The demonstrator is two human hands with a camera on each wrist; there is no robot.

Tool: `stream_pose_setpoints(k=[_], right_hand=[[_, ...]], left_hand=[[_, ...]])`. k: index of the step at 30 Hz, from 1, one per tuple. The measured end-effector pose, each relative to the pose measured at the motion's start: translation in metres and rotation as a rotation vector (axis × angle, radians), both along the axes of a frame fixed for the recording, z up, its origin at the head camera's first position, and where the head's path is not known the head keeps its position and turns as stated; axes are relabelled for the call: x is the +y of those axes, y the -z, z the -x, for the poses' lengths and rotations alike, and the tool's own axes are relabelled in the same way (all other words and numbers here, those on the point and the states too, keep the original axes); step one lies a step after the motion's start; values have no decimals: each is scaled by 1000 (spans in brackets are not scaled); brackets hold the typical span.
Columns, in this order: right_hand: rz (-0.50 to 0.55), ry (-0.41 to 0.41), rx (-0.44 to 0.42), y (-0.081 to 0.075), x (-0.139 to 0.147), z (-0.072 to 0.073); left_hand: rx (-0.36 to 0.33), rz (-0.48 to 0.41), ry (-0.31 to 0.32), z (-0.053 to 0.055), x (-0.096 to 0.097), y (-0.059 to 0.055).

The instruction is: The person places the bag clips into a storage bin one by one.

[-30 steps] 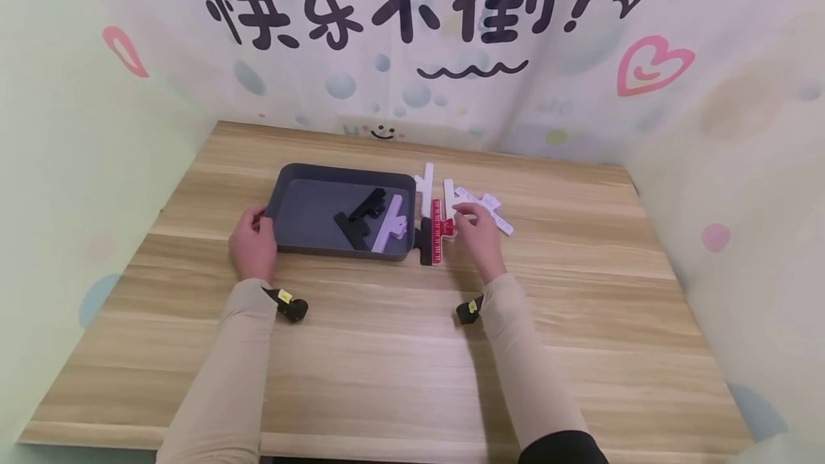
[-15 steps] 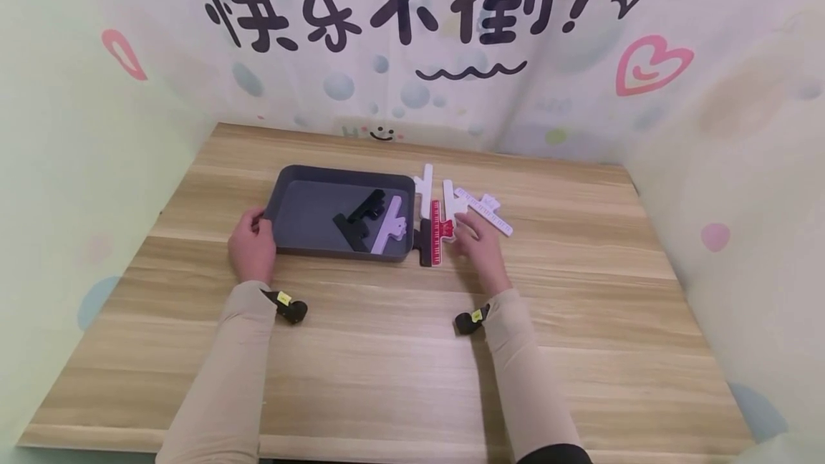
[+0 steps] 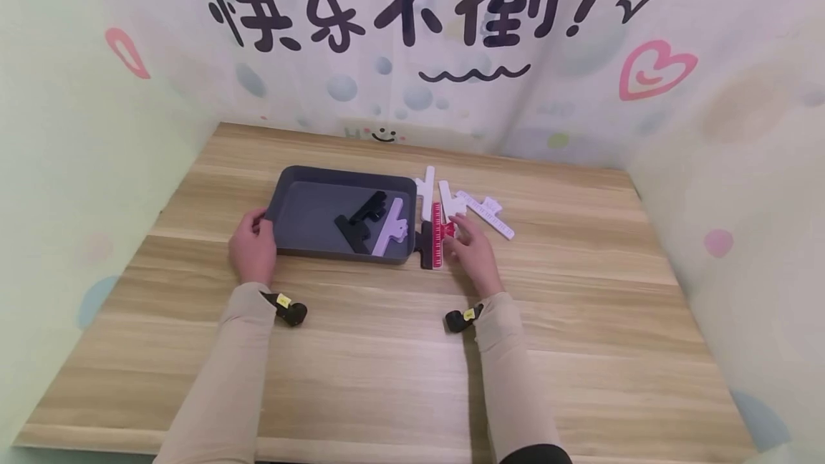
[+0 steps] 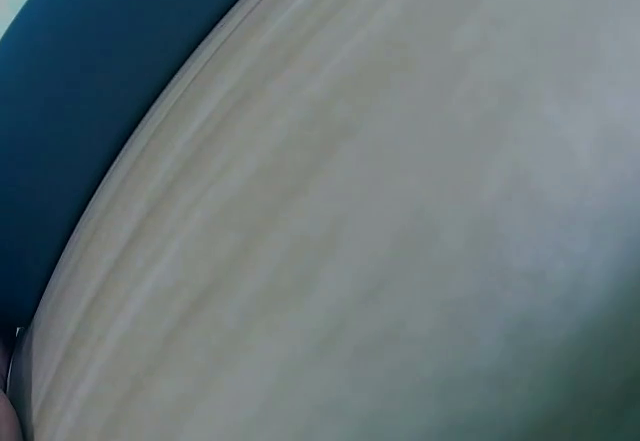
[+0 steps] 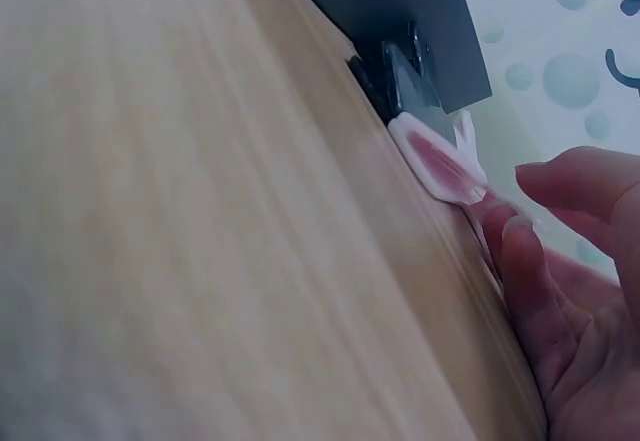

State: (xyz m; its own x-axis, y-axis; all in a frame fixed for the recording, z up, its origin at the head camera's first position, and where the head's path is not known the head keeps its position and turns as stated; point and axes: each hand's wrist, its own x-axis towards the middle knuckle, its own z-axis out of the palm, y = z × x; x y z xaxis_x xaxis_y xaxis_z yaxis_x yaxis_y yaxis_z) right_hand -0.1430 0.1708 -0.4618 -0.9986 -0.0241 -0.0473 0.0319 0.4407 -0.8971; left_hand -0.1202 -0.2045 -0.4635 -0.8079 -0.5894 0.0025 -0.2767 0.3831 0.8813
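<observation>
The most likely slip is at the red clip [image 3: 437,245], which lies flat on the counter [image 3: 387,364] just right of the tray [image 3: 322,199], with a dark clip [image 3: 427,253] packed between them. The right hand [image 3: 475,250] has thumb and forefinger bent about the red clip's handle; I cannot tell whether they pinch it or merely flank it. A grip on that small handle alone would probably let the long bar swing or twist, and if the bar dragged leftward it could shove the dark clip against the tray wall. The knuckles also sit close to a white clip [image 3: 445,193] on the far side, so a careless sweep might knock it into the ruler-marked clip [image 3: 490,215] to its right. The left hand [image 3: 253,245] grips the tray's left wall; tugging or tilting there could slide the purple clip [image 3: 389,229] and black clips [image 3: 351,235] inside, all bunched toward the right end.
</observation>
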Motion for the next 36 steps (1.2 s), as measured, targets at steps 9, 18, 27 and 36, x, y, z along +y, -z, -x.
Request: stream_pose_setpoints(k=[9, 18, 27, 36], right_hand=[[-28, 42, -51, -5, -4, 3], [-87, 13, -97, -7, -4, 8], [-119, -18, -76, -4, 0, 4], [-37, 6, -65, -1, 4, 2]], left_hand=[[9, -7, 0, 1, -1, -3], [11, 2, -6, 3, -3, 0], [1, -15, -2, 1, -3, 2], [3, -5, -1, 3, -1, 2]])
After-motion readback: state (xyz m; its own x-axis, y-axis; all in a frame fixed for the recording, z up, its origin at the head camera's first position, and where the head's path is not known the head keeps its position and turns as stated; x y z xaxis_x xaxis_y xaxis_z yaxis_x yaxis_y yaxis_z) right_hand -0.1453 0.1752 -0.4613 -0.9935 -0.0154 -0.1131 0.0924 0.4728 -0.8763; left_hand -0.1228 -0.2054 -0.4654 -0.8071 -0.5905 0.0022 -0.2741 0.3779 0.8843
